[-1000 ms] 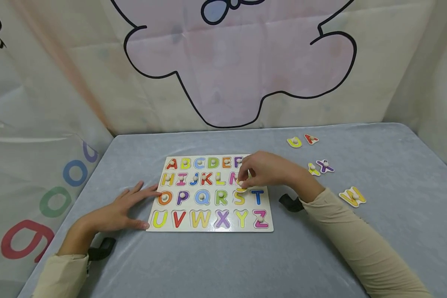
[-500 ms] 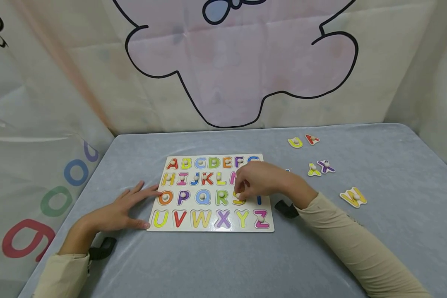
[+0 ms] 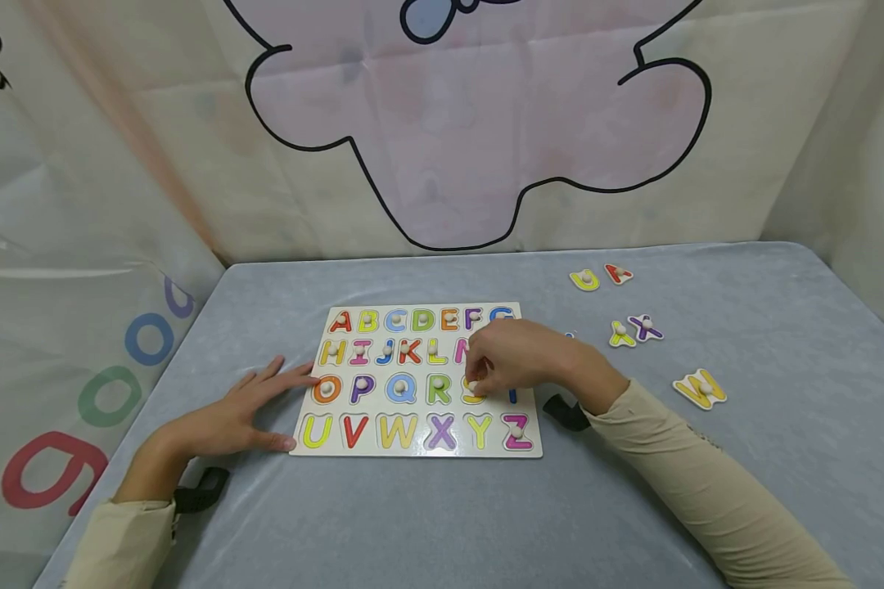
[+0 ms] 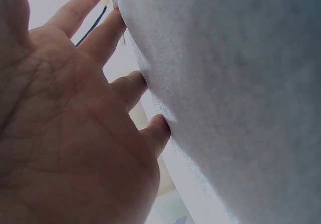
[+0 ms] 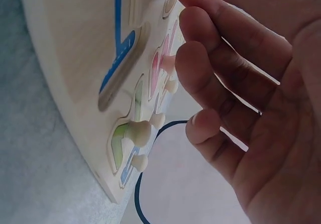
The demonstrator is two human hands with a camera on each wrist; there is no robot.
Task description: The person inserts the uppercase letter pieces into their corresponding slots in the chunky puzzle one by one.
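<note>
A white alphabet puzzle board (image 3: 420, 447) lies on the table, many of its coloured letters topped with round knobs. My right hand (image 3: 519, 356) is over its right side, thumb and forefinger pinching the knob of the yellow letter S (image 3: 474, 400) in the third row. The hand covers neighbouring letters. In the right wrist view, the blue T recess (image 5: 118, 58) shows without a knob, and the other fingers are loosely bent beside the board. My left hand (image 3: 239, 417) is spread at the board's left edge, fingertips and thumb touching it. The left wrist view shows its palm and fingers against the cloth.
Loose letters lie right of the board: a yellow U (image 3: 584, 281), a red V-shaped piece (image 3: 618, 274), a yellow Y (image 3: 622, 334), a purple X (image 3: 645, 328) and a yellow W (image 3: 700, 388). Grey cloth (image 3: 412, 523) covers the table. A printed curtain (image 3: 442, 164) hangs behind.
My right hand has moved slightly down and brought the yellow S from above its place down to the board. Over the last half second it stays there; the left hand has not moved.
</note>
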